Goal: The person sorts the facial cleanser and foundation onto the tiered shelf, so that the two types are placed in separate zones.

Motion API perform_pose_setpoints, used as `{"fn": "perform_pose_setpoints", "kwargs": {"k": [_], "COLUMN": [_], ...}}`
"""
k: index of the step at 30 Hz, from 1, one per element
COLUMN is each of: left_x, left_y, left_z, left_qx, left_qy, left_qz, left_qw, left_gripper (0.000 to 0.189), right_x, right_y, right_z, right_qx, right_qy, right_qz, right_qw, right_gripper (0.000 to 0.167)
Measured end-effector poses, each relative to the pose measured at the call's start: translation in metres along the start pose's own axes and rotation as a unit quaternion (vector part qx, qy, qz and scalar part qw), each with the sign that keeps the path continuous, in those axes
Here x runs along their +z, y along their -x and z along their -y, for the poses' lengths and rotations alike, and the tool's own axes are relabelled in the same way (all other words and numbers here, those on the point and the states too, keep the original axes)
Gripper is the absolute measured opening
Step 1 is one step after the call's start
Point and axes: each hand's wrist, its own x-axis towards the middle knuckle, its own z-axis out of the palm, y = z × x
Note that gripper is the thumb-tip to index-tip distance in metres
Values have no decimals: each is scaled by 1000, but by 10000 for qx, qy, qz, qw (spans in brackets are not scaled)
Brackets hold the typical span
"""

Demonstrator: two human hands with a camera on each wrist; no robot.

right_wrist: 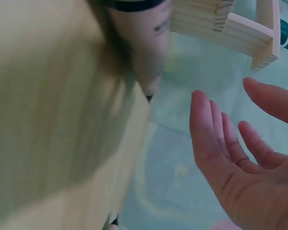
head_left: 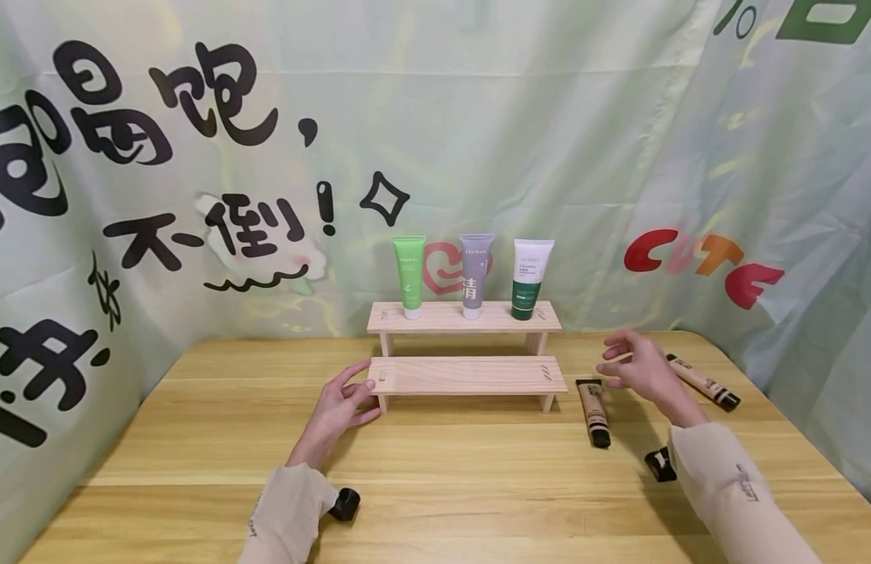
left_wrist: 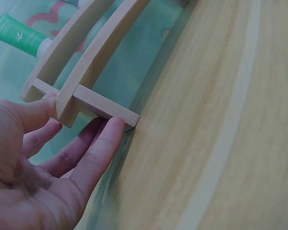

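A two-step wooden display rack stands on the table. My left hand grips the left end of its lower step; in the left wrist view the thumb lies at the step's edge and fingertips touch the leg. My right hand hovers right of the rack, its fingers loosely bent and holding nothing. Nearest to it lies a beige tube with a black cap. On the upper step stand a green tube, a purple-grey tube and a white and dark-green tube, caps down.
Another beige tube lies at the table's right, behind the right hand. A black object sits by the right sleeve, and another black item by the left cuff. A printed curtain hangs behind the wooden table.
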Motion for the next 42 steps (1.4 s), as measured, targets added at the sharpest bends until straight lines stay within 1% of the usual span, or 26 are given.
{"fn": "perform_pose_setpoints", "kwargs": {"k": [4,10,14,18,22,25,28,32,36,40,42], "left_x": [0,0,-1,-1,0,0,0,0,0,-1,0], "left_y": [-1,-1,-1,0,1,1,1,0,0,1,1], "left_z": [0,3,1,0,-1,-1,0,1,1,1,2], "left_qx": [-3,-95,-90,-118,-113,-95,-132,-112,-60,-82,-80], "left_qy": [-32,-17,-57,-124,-142,-142,-131,-110,-138,-147,-141], "left_qz": [-23,-8,6,9,18,10,-19,-25,-20,-27,-39], "left_qw": [10000,10000,9999,9999,9998,9999,9998,9999,9999,9999,9999], "left_gripper": [48,48,48,48,48,48,48,48,48,48,48], "right_x": [0,2,4,10,14,14,13,8,3,-2,-4], "right_y": [4,8,7,6,6,7,8,8,6,5,5], "right_z": [-8,-19,-20,-19,-20,-21,-22,-22,-19,-13,-8], "right_qx": [184,490,624,860,964,936,817,665,566,583,601], "right_qy": [-59,-198,-180,-46,-21,-73,-122,-177,-176,-567,-812], "right_qz": [344,1008,1305,1466,1448,1440,1420,1176,892,835,832], "right_qw": [9992,9935,9893,9854,9847,9851,9864,9907,9942,9932,9914], "right_gripper": [49,52,60,70,72,70,63,59,61,58,59]}}
